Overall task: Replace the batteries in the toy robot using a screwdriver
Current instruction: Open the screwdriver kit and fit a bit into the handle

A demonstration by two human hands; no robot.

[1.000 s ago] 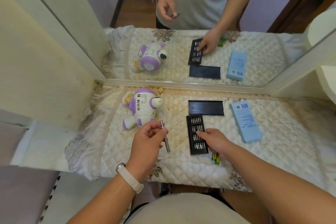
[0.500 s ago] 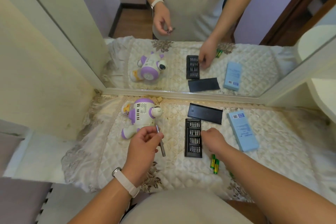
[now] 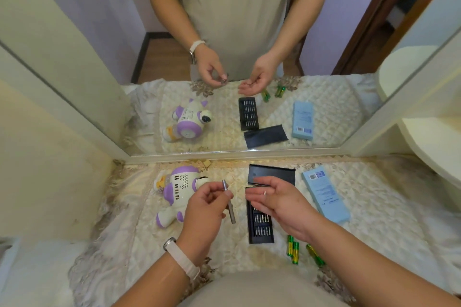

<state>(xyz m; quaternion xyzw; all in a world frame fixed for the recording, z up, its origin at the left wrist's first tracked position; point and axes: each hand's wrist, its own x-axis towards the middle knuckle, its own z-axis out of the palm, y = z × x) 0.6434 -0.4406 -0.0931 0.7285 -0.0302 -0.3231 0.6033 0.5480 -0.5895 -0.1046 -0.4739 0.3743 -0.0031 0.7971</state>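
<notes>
The white and purple toy robot (image 3: pixel 182 192) lies on the quilted cloth at the left, near the mirror. My left hand (image 3: pixel 204 212) grips a silver screwdriver handle (image 3: pixel 230 204) just right of the robot, tip end up. My right hand (image 3: pixel 284 204) hovers above the black bit tray (image 3: pixel 260 229) and pinches a small pale screwdriver bit (image 3: pixel 265 192) in its fingers, close to the handle. Green batteries (image 3: pixel 293 248) lie loose by my right forearm.
The tray's black lid (image 3: pixel 272 174) lies behind my right hand. A light blue box (image 3: pixel 325 197) rests at the right. A large mirror (image 3: pixel 249 57) stands along the back edge and reflects everything. The quilted cloth (image 3: pixel 139 232) hangs over the front edge.
My right hand has lifted off the bit tray with a small bit and moved towards the handle. My left hand has stayed in place with the handle. The camera has tilted.
</notes>
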